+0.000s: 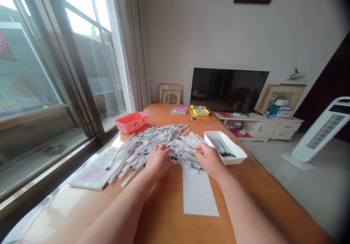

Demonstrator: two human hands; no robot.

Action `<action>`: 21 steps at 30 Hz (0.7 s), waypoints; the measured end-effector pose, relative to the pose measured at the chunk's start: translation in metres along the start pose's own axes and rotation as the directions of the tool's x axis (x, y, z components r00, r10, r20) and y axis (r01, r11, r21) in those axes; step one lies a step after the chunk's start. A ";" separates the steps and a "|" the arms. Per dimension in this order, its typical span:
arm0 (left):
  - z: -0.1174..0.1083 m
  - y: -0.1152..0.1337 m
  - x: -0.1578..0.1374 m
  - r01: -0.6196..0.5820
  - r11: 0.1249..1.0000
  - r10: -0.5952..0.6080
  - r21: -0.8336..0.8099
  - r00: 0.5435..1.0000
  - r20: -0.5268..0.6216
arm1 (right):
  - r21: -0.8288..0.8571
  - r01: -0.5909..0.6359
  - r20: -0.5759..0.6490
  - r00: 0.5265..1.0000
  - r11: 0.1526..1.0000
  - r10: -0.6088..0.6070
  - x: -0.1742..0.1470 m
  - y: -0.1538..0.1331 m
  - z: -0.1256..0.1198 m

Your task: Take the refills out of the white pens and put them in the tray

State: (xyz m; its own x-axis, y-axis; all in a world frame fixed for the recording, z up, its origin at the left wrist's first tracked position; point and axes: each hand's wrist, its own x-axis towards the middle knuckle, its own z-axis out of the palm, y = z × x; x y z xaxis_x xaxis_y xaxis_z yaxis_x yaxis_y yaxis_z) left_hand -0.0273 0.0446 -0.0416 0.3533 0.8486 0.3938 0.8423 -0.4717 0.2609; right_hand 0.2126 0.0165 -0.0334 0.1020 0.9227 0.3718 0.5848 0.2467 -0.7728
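A large heap of pens (147, 142) with pale, clear-looking barrels and black parts spreads over the wooden table. My left hand (158, 161) is at the heap's near edge, its fingers curled in among the pens. To its right, my right hand (208, 157) is closed in a pinch beside the heap's right end, next to a white tray (240, 159). Thin clear sticks with black ends (222, 147) lie in that tray. What either set of fingers holds is hidden. Below the heap lies a white paper strip (199, 196), its far end under the pens.
A red plastic basket (131, 123) stands behind the heap at left. A booklet (95, 169) lies at the left, partly under pens. Farther back on the table (164, 215) are a pink book (178, 110) and a yellow box (201, 111). A window runs along the left side.
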 end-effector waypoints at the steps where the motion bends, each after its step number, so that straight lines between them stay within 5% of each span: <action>1: 0.001 0.001 0.000 -0.016 1.000 0.016 0.013 1.000 0.007 | -0.008 0.011 0.004 1.000 1.000 -0.010 0.000 0.000 0.001; 21: -0.014 0.008 -0.001 -0.033 0.999 0.033 0.001 0.999 -0.003 | -0.083 0.032 -0.009 0.999 0.996 -0.033 -0.002 -0.006 -0.003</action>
State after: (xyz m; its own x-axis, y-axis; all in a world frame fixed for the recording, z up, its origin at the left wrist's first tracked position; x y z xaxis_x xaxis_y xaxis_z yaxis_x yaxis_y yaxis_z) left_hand -0.0264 0.0365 -0.0275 0.3793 0.8321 0.4047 0.8307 -0.4989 0.2470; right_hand 0.2117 0.0123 -0.0283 0.0900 0.9115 0.4012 0.6524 0.2504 -0.7153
